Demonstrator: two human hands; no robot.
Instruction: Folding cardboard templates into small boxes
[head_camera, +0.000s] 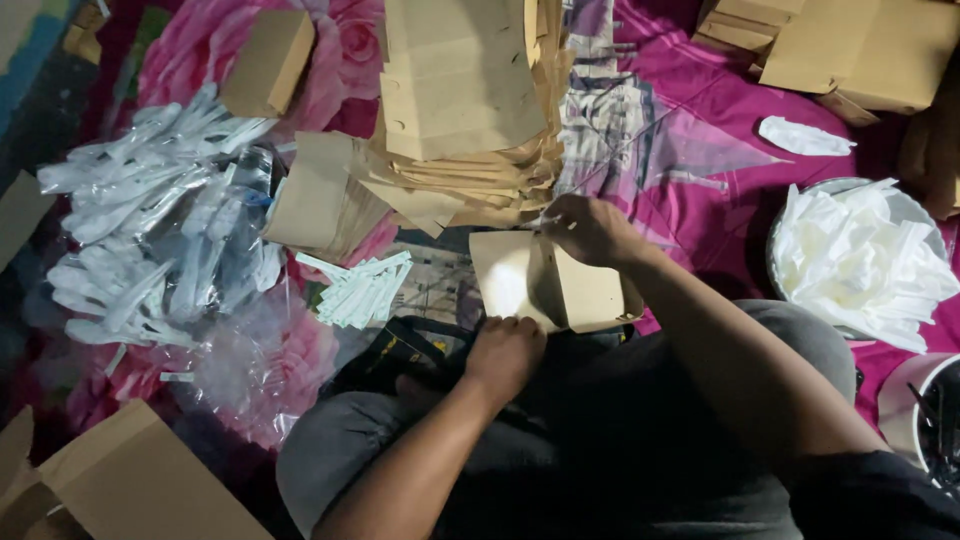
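Carefully, both hands, left hand (505, 352) and right hand (585, 228), pinch the half-folded box (555, 285); the leaning flat stack (465, 110) at twelve o'clock could slide.

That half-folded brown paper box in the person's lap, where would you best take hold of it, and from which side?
Probably by its stiff outer edges, one from each side. The paper box lies open and partly folded, so its middle panels would likely buckle. The left hand pinches the near corner from below; the right hand holds the far top edge from above.
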